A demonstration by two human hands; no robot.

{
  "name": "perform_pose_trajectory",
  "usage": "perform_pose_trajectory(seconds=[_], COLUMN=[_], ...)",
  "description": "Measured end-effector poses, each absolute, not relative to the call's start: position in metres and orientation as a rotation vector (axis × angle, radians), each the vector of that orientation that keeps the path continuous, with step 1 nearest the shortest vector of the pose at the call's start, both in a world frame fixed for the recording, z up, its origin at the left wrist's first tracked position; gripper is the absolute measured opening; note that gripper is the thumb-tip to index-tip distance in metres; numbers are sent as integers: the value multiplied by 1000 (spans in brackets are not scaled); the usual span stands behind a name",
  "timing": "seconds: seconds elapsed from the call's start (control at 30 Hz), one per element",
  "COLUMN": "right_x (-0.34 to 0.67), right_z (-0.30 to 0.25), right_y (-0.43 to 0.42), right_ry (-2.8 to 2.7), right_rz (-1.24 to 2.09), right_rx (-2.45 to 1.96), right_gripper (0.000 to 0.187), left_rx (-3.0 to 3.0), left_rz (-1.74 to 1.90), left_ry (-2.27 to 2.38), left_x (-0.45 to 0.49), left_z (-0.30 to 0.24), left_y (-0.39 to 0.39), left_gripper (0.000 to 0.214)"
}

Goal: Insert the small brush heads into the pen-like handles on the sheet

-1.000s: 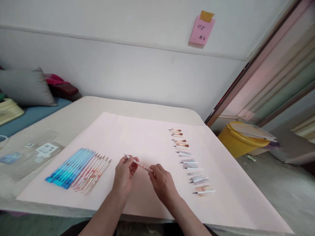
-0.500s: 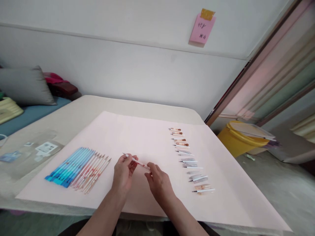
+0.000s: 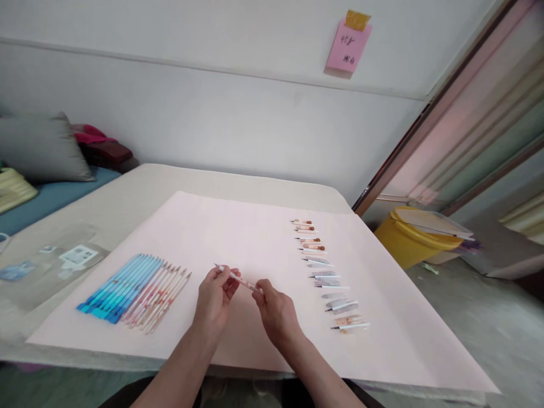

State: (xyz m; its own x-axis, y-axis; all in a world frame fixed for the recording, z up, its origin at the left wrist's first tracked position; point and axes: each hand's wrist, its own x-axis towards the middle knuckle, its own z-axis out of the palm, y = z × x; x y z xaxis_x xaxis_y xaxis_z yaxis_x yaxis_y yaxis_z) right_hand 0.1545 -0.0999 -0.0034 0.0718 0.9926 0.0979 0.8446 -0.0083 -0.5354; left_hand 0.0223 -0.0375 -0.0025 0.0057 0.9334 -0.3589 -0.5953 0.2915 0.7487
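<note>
Pinching a pen [image 3: 238,279] between them, the left hand [image 3: 215,297] and right hand [image 3: 276,311] hold it just above the pink sheet [image 3: 238,226], near the front edge of the counter [image 3: 140,187]. The left grip is closed on the pen's far, pointed half with thumb and fingertips. The right grip is narrow too, closed on the near end, where the barrel disappears behind the fingers. The pen slants, tip up and to the left, clear of the sheet.

To the left lies a tight row of pens [image 3: 131,289], all parallel, the blue ones outermost and the pale patterned ones nearest the hands. To the right, well apart, a column of small parts [image 3: 325,277] runs away from the person; they are too small to identify.

Judged from this hold, light fingertip pressure serves best. The left hand should steady the barrel while the right works at its end. Any pull or twist belongs along the pen's axis, so the thin barrel does not bend. Hands low over the sheet would stop a dropped piece rolling among the rows.
</note>
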Motion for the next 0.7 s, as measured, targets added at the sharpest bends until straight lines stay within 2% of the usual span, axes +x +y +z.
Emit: perform_pose_trajectory(seconds=[0.1,0.27,0.33,0.43,0.5,0.6,0.63,0.7], right_x=[155,153,153,153,153,151,151,150], right_z=[0,-2,-3,-3,-3,-2,-2,-2], right_y=[-99,-100,-99,-97,-98,-100,-101,-101], right_ry=[-1797,-1743,-1618,-1451,-1482,-1620,-1626,-1563], right_rz=[529,412,599,943,890,572,564,748], right_rx=[-1923,-1783,-1708,-1638,-1677,-1724,-1714,-1682], right_gripper=[28,17,15,22,23,23,22,24], left_rx=[443,419,418,428,436,446,447,447], left_rz=[1251,1252,1247,1243,1249,1254,1252,1247], left_ry=[962,955,948,954,963,956,951,945], left_x=[22,22,22,23,23,23,23,23], left_z=[-2,-1,-1,1,2,2,2,1], left_y=[-38,-38,-38,-38,-38,-39,-39,-39], left_gripper=[8,10,10,10,10,10,10,9])
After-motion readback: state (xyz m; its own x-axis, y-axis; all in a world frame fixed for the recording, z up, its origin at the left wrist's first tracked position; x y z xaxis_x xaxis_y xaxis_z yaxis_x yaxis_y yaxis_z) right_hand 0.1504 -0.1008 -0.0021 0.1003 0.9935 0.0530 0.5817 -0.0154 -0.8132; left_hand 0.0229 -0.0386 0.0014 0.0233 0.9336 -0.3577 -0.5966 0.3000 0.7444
